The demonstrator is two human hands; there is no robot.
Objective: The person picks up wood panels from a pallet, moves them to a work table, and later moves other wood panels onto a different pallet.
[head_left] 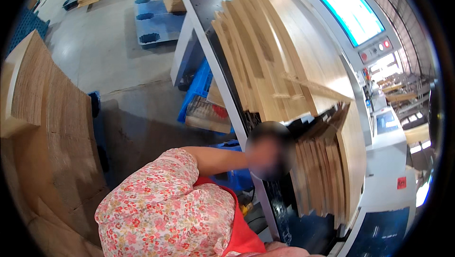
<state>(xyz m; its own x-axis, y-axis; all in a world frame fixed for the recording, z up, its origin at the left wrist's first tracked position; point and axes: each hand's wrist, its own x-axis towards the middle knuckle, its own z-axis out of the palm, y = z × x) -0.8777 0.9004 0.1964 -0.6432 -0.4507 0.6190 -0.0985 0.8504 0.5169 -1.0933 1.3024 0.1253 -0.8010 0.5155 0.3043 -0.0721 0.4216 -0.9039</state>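
My left arm, in a short floral sleeve, reaches to the edge of a machine table (215, 62). A round blur covers my left hand (266, 151), so its fingers and anything in them cannot be made out. Just right of it stand several wooden boards (320, 176) on edge, packed side by side. Beyond the hand, long light-wood boards (256, 53) lie stacked along the table. One thin wood strip (324, 90) crosses near their close end. At the bottom edge a bit of skin or pink cloth shows beside my red apron (244, 233); my right hand is out of sight.
Tall stacked brown panels (52, 129) stand at the left. Blue pallets (159, 24) lie on the grey floor, one with wood on it. A blue crate (196, 88) and boards sit under the table. A lit screen (346, 3) with buttons rises at the far right.
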